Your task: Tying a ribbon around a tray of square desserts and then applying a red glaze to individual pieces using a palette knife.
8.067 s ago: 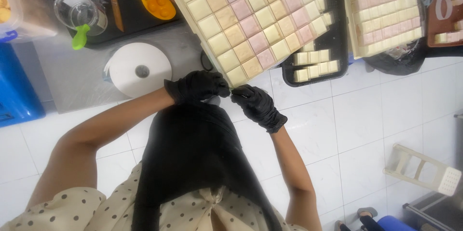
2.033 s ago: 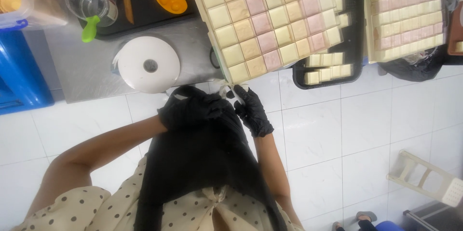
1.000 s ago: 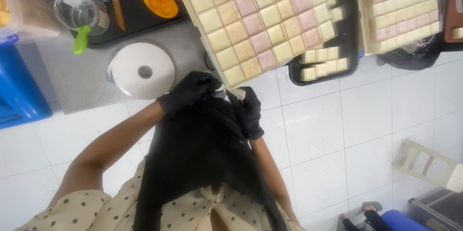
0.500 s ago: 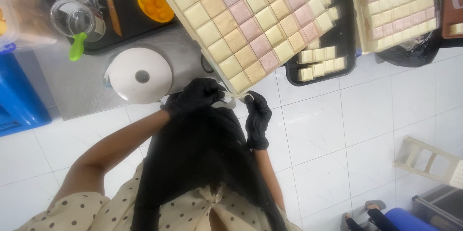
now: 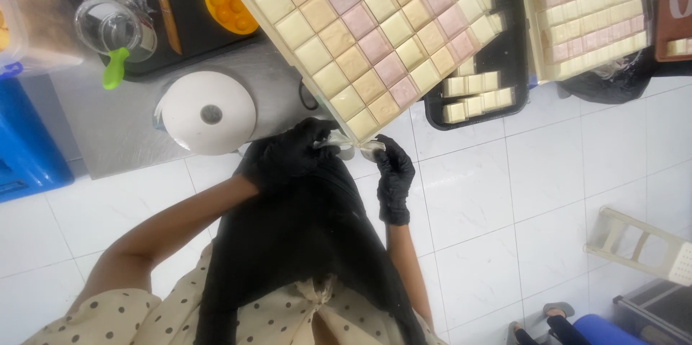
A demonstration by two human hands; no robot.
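Observation:
Both hands wear black gloves and meet at the near corner of a large mould tray [image 5: 375,35] filled with cream, tan and pink squares. My left hand [image 5: 285,160] is curled around a small piece of clear film [image 5: 330,144] right under that corner. My right hand [image 5: 394,178] points its fingers up and pinches the other end of the clear film just right of the corner. A black apron [image 5: 303,244] hangs below the hands.
A white tape roll [image 5: 209,112] lies on the grey table left of my hands. Behind it sit a clear jug with a green handle [image 5: 115,28] and an orange mould [image 5: 229,10]. At right are a black tray of cream bars [image 5: 472,96] and a second slab tray [image 5: 587,13]. A white step stool [image 5: 638,244] stands on the tiled floor.
My hands stayed at the tray's near corner. The right hand slid slightly down and away from the left, its fingers now stretched up toward the corner.

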